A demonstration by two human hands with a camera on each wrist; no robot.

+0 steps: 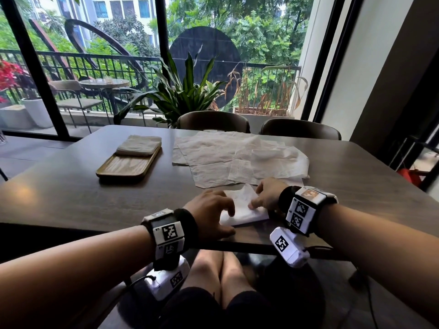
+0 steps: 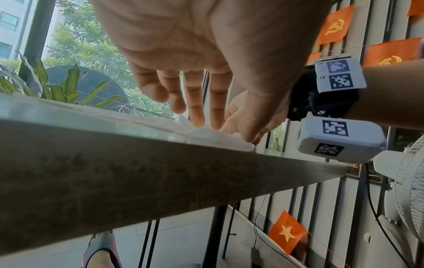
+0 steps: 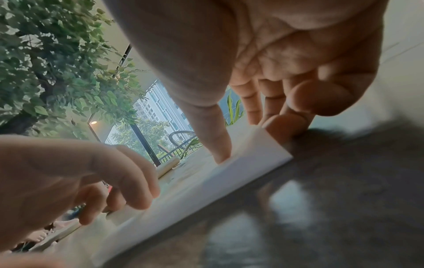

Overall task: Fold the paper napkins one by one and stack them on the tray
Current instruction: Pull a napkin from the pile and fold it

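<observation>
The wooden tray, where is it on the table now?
In the head view the oblong wooden tray lies left on the dark table, beside the spread unfolded napkins, carrying folded napkins.

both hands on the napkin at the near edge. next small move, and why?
Probably lift the folded napkin across to the tray. It already looks folded flat under the left hand and right hand, and the stack sits at the tray's far end.

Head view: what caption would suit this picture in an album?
Both hands, left and right, press a white napkin flat on the table, folded napkins waiting on a wooden tray.
</observation>
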